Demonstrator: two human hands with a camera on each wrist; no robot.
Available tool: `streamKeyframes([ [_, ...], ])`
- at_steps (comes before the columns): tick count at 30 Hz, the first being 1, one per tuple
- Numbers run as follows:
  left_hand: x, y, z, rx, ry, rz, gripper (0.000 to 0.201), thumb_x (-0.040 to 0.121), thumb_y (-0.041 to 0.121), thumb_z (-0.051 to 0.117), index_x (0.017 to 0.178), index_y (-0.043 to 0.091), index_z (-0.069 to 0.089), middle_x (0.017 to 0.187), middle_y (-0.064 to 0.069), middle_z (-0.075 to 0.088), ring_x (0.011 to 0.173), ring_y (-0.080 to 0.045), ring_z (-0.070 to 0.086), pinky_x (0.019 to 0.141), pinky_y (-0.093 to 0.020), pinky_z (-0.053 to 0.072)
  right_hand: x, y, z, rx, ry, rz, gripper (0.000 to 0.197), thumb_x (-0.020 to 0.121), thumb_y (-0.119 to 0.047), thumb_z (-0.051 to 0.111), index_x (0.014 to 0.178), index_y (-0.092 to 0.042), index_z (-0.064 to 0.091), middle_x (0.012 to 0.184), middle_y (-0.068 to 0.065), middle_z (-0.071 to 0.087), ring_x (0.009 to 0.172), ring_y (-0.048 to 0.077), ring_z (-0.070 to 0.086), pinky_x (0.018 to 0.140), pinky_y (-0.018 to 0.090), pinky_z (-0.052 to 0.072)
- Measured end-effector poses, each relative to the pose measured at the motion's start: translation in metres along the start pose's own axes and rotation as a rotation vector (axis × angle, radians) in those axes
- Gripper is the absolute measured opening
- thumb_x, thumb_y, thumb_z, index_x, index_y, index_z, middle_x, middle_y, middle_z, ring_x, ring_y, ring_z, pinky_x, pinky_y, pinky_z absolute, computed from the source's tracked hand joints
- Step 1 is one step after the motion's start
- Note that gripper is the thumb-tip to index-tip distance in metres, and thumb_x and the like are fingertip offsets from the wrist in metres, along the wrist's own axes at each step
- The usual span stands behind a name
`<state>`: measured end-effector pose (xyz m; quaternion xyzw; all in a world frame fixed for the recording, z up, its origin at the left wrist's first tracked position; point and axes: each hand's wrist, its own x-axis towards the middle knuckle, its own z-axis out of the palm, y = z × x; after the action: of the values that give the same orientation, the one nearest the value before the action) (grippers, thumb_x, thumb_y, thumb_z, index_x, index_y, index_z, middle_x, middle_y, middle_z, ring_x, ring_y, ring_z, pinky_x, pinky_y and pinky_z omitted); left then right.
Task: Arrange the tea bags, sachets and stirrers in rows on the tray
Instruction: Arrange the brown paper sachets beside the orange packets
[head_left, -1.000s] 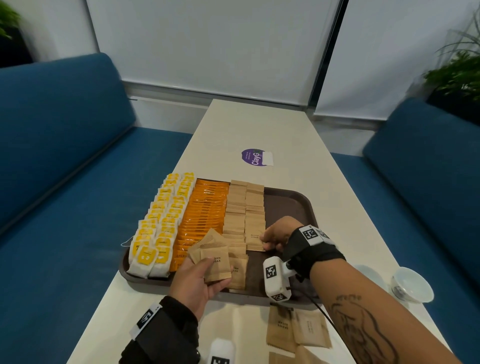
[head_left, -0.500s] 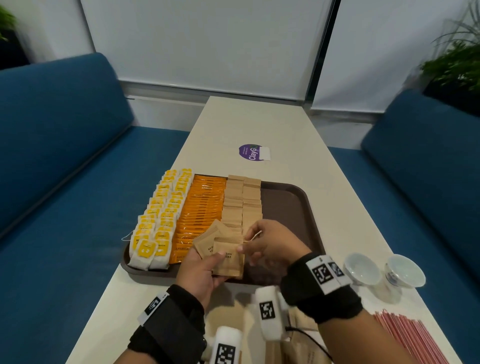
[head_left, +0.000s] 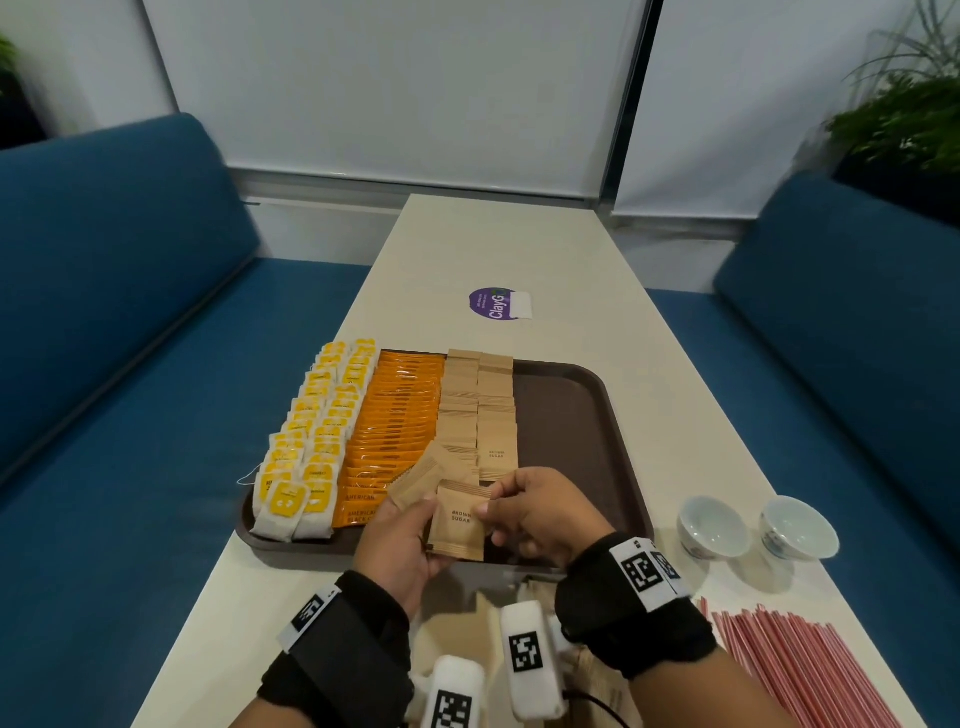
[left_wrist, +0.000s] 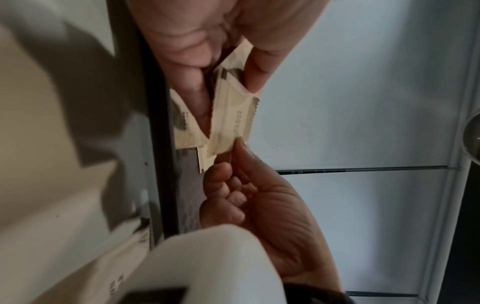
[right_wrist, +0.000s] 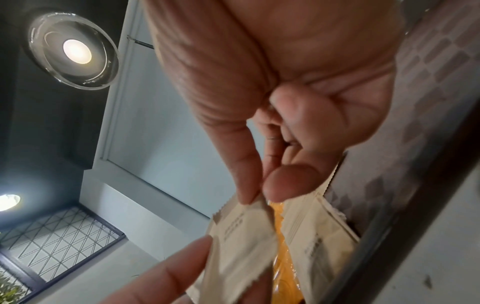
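A dark brown tray (head_left: 587, 415) carries rows of yellow-labelled tea bags (head_left: 311, 447), orange sachets (head_left: 395, 421) and brown sugar sachets (head_left: 480, 405). My left hand (head_left: 400, 540) holds a small fan of brown sugar sachets (head_left: 421, 475) above the tray's near edge. My right hand (head_left: 524, 512) pinches the top right corner of the front sachet (head_left: 460, 519) in that fan. The right wrist view shows thumb and forefinger closed on that sachet (right_wrist: 241, 230). In the left wrist view the same sachet (left_wrist: 231, 121) hangs between both hands. Red stirrers (head_left: 800, 670) lie on the table at the near right.
Two small white cups (head_left: 714, 527) stand on the table right of the tray. A purple sticker (head_left: 498, 304) marks the table beyond the tray. More brown sachets (head_left: 592, 670) lie under my wrists. Blue sofas flank the table; the tray's right half is bare.
My right hand left the sachet row on the tray and came back to the fan in my left hand, where it now pinches the front sachet. The view tilted down, revealing cups and stirrers.
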<state>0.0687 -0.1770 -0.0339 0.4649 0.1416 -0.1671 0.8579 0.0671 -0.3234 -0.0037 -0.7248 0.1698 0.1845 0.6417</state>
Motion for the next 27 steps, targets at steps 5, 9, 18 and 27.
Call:
streamKeyframes([
  [5, 0.003, 0.001, 0.000, 0.009, 0.005, -0.008, 0.035, 0.097, 0.008, 0.042, 0.130, 0.019, 0.048, 0.118, -0.014, 0.063, 0.103, -0.029, 0.061, 0.068, -0.041, 0.053, 0.000, -0.002, 0.000, 0.002, -0.021, 0.023, 0.014, 0.087, -0.008, 0.066, 0.081, -0.010, 0.052, 0.062, 0.005, 0.062, 0.041, 0.007, 0.051, 0.032, 0.016, 0.028],
  [9, 0.007, 0.003, -0.006, 0.019, 0.060, -0.017, 0.031, 0.096, 0.009, 0.045, 0.126, 0.018, 0.047, 0.121, -0.014, 0.058, 0.105, -0.032, 0.060, 0.063, -0.038, 0.054, -0.003, -0.015, -0.008, 0.041, 0.011, 0.007, 0.007, 0.091, -0.010, 0.060, 0.092, -0.005, 0.056, 0.067, 0.010, 0.060, 0.032, 0.004, 0.044, 0.033, 0.015, 0.029],
  [18, 0.010, 0.007, -0.015, 0.001, 0.094, -0.030, 0.026, 0.095, 0.006, 0.046, 0.115, 0.023, 0.049, 0.122, -0.014, 0.057, 0.110, -0.034, 0.058, 0.069, -0.039, 0.054, 0.036, -0.054, -0.051, -0.013, 0.290, -0.119, 0.018, 0.091, -0.007, 0.060, 0.075, -0.011, 0.052, 0.072, 0.008, 0.063, 0.049, 0.011, 0.050, 0.032, 0.016, 0.028],
  [27, 0.015, 0.004, -0.018, 0.006, 0.092, -0.024, 0.033, 0.094, 0.003, 0.047, 0.125, 0.016, 0.048, 0.117, -0.013, 0.059, 0.107, -0.033, 0.058, 0.065, -0.038, 0.052, 0.067, -0.052, -0.048, -0.409, 0.166, 0.244, 0.009, 0.095, -0.016, 0.054, 0.095, -0.007, 0.055, 0.098, 0.010, 0.064, 0.070, 0.013, 0.051, 0.059, 0.019, 0.037],
])
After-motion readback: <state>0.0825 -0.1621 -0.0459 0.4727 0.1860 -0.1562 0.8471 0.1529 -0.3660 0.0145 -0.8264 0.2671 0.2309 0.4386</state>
